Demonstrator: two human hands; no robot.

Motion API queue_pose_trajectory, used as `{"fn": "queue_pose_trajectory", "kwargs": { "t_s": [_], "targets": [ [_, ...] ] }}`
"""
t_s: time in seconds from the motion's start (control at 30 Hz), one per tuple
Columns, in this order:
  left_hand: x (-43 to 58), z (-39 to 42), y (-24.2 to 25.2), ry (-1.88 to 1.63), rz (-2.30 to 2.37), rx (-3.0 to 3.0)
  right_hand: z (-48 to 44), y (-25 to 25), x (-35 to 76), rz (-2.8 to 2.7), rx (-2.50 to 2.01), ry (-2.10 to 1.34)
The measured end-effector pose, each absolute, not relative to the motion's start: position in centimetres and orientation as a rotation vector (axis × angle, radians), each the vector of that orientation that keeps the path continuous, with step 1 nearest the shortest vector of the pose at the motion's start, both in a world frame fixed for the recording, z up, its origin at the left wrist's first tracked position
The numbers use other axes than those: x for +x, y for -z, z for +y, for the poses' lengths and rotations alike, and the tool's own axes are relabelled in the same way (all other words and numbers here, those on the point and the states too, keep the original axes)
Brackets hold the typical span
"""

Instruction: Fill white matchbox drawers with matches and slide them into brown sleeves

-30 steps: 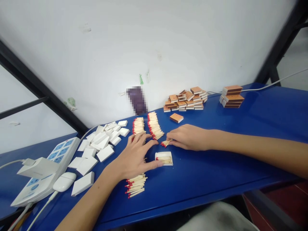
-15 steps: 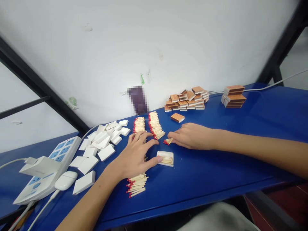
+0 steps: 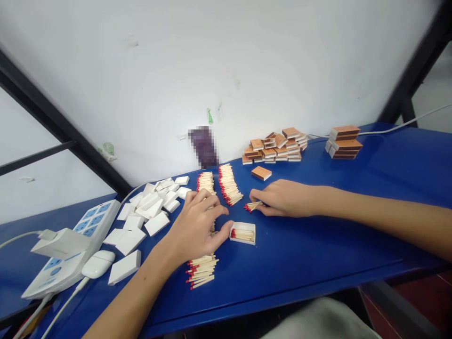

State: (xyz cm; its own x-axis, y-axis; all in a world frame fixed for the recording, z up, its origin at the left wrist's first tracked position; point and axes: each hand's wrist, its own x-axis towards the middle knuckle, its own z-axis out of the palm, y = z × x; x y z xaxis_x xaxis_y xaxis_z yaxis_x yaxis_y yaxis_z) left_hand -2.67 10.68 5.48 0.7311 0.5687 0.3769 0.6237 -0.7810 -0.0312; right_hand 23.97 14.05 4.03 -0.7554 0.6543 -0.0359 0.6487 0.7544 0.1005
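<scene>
A small bunch of red-headed matches (image 3: 253, 206) is pinched in my right hand (image 3: 278, 197), low over the blue table. My left hand (image 3: 199, 226) hovers over a long row of matches (image 3: 203, 270) and hides its middle; its fingers are apart and hold nothing. The left thumb tip lies close by the upper left corner of a white matchbox tray (image 3: 243, 240); I cannot tell whether they touch. Several matches lie in this tray, red heads to the left. Beyond my hands, another row of matches (image 3: 230, 185) runs toward the wall.
White matchbox trays (image 3: 148, 207) lie heaped on the left, beside a power strip (image 3: 70, 263) and a white earphone case (image 3: 99, 263). Brown matchbox sleeves (image 3: 275, 147) are piled at the wall, one matchbox (image 3: 262, 173) in front. Matchboxes (image 3: 344, 142) stand stacked at the right.
My left thumb has drawn back from inside the tray's left edge, uncovering the match heads there. My right hand has shifted slightly right with its matches.
</scene>
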Motion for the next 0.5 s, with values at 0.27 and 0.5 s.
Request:
{"fn": "queue_pose_trajectory", "kwargs": {
  "t_s": [0.27,0.5],
  "targets": [
    [-2.9,10.9,-4.8,0.603,-0.784,-2.888,14.5,-3.4,24.1,2.972,1.045,0.064],
    [-2.2,10.1,-5.0,0.273,-0.921,-2.927,14.5,-3.0,24.0,3.005,1.054,0.095]
  ]
}}
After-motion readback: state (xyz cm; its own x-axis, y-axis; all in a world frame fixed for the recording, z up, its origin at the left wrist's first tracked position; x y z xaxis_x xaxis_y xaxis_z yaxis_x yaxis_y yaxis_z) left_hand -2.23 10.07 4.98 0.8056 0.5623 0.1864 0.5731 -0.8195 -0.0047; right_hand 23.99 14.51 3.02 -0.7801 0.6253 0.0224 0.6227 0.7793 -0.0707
